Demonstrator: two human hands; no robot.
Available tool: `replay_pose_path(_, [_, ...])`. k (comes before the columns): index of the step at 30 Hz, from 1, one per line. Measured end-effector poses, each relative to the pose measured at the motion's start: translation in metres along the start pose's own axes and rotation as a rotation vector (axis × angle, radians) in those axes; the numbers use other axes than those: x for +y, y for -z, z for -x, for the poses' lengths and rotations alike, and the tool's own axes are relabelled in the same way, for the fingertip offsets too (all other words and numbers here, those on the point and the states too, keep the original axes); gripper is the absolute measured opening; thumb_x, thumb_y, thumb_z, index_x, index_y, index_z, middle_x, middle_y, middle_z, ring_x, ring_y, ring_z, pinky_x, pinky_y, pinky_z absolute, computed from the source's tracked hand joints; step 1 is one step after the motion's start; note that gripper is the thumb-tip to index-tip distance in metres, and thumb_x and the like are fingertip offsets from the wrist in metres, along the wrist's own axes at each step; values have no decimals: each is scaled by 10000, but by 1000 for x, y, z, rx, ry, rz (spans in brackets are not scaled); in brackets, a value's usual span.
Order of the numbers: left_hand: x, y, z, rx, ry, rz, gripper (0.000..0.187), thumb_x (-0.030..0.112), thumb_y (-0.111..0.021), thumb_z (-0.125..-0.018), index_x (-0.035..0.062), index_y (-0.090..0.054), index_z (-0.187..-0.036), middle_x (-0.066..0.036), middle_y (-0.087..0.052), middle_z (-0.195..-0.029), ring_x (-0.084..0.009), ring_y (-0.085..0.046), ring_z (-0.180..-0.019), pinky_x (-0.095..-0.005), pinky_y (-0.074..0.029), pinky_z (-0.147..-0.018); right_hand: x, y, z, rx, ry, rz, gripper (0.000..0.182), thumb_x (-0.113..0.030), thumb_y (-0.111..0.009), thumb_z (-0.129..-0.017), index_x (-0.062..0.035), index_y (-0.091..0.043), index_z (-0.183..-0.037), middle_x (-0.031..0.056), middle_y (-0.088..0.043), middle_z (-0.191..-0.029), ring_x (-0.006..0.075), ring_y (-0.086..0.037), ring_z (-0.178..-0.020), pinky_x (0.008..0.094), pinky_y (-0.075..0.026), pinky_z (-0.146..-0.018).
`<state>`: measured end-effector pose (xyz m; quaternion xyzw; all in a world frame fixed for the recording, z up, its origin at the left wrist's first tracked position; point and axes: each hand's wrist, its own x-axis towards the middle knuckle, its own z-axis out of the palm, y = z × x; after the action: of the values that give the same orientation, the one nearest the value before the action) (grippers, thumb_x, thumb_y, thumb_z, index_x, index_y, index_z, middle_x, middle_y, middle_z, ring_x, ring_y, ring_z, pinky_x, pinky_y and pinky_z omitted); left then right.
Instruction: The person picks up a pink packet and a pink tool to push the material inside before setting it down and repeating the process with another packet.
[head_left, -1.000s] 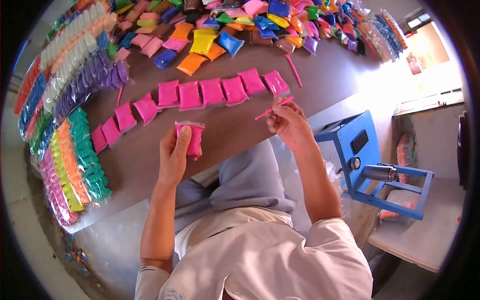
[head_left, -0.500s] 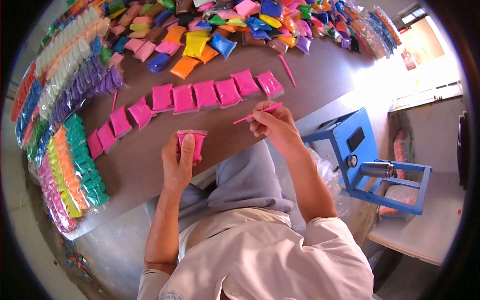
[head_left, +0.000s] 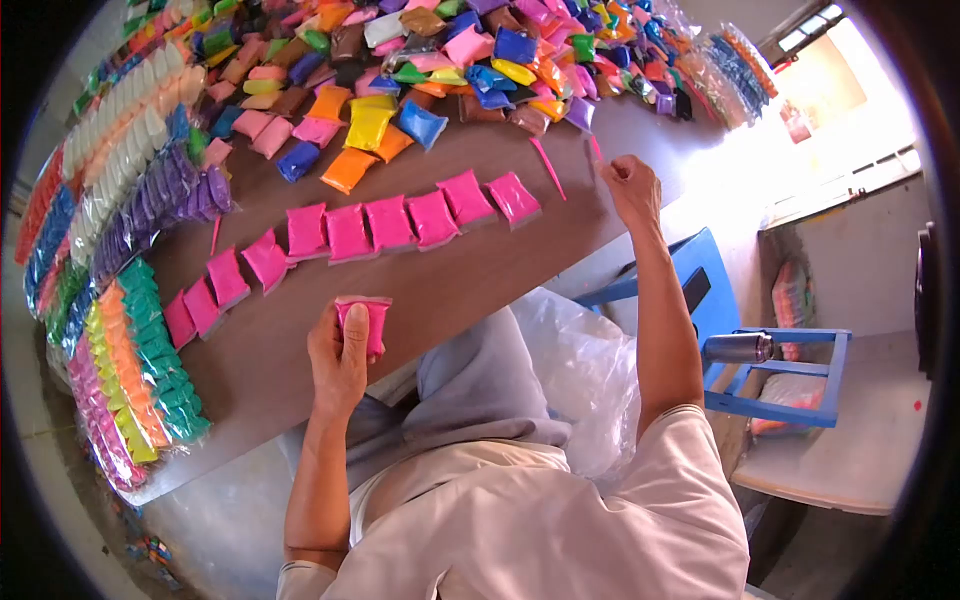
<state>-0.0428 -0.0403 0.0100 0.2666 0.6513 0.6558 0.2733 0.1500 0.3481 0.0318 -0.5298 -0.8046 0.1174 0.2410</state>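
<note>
My left hand (head_left: 338,362) holds a pink packet (head_left: 364,325) near the table's front edge, thumb across its face. Farther right, over the table, my right hand (head_left: 632,180) is closed around a thin pink stick (head_left: 595,148), whose end shows above the fingers. Another pink stick (head_left: 547,168) lies on the table to the left of that hand. A row of pink packets (head_left: 386,223) runs across the brown table (head_left: 440,282) beyond my left hand. A third pink stick (head_left: 216,234) lies near the purple packets.
Mixed coloured packets (head_left: 430,60) are piled along the far side. Bundled packets (head_left: 160,340) in several colours line the left. A blue stool (head_left: 712,262) stands at the right with a phone (head_left: 696,288) and a metal flask (head_left: 738,348). Clear plastic (head_left: 575,370) lies below the table edge.
My right hand has moved right and farther out over the table with the pink stick. My left hand still holds the packet. The view has shifted slightly.
</note>
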Motion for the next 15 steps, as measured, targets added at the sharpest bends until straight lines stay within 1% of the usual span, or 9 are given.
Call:
replay_pose_path(1, [0,1,-1,-3,-7,5,355,366,-521,-1026,24,-610,-988,5,-558,-683,-62,-513,-538,-225,-390,-464,-3,-4,-1,-2,5,-2,362,-387,-702,-842,-37,-715,-936,162,-710,-866,299,-687,-826,412,-509,-726])
replay_pose_path(3, [-2,1,0,3,-5,5,356,366,-521,-1025,23,-609,-988,5,-559,-680,-62,-515,-538,-225,-392,-465,-14,-11,0,-164,130,-115,354,-397,-714,-826,-57,-720,-925,163,-703,-866,316,-681,-828,432,-507,-732])
replay_pose_path(4, [-2,2,1,-1,-2,3,357,365,-522,-1025,21,-609,-988,6,-559,-676,-62,-517,-538,-224,-393,-467,-21,-15,4,-167,131,-118,354,-397,-714,-826,-57,-720,-925,163,-703,-866,316,-681,-828,432,-507,-732])
replay_pose_path(6, [-2,1,0,7,-8,0,355,362,-521,-1026,21,-609,-987,6,-559,-674,-62,-521,-539,-224,-394,-466,-38,-23,13,-267,174,-23,293,-346,-682,-834,-63,-714,-904,168,-701,-878,355,-671,-846,461,-507,-759])
replay_pose_path(7, [-2,1,0,12,-14,1,353,359,-520,-1027,20,-610,-986,6,-559,-672,-62,-525,-540,-223,-394,-465,-42,-27,14,-268,172,-24,293,-346,-682,-834,-63,-714,-904,168,-701,-878,355,-671,-846,461,-507,-759])
replay_pose_path(9, [0,1,0,10,5,5,351,356,-518,-1028,20,-611,-983,6,-560,-674,-62,-528,-539,-222,-396,-464,-47,-35,11,-199,303,95,250,-283,-643,-826,-46,-702,-881,183,-691,-902,384,-655,-882,486,-504,-793])
replay_pose_path(10, [2,1,0,10,21,10,349,353,-517,-1028,20,-612,-981,7,-561,-675,-63,-531,-538,-221,-398,-462,-48,-35,10,-200,304,94,250,-283,-643,-826,-46,-702,-881,183,-691,-902,384,-655,-882,486,-504,-793])
replay_pose_path(12, [-1,2,0,7,22,34,351,355,-519,-1027,20,-613,-978,8,-562,-675,-62,-530,-538,-219,-399,-462,-53,-35,7,-240,406,293,247,-244,-617,-811,-26,-687,-903,218,-676,-926,400,-643,-918,496,-500,-817])
replay_pose_path(15, [1,4,0,-7,28,55,362,370,-505,-1031,25,-597,-968,-5,-569,-671,-70,-530,-532,-222,-402,-465,-57,-28,4,-323,383,351,274,-225,-612,-800,6,-660,-938,242,-659,-895,408,-638,-896,489,-500,-803])
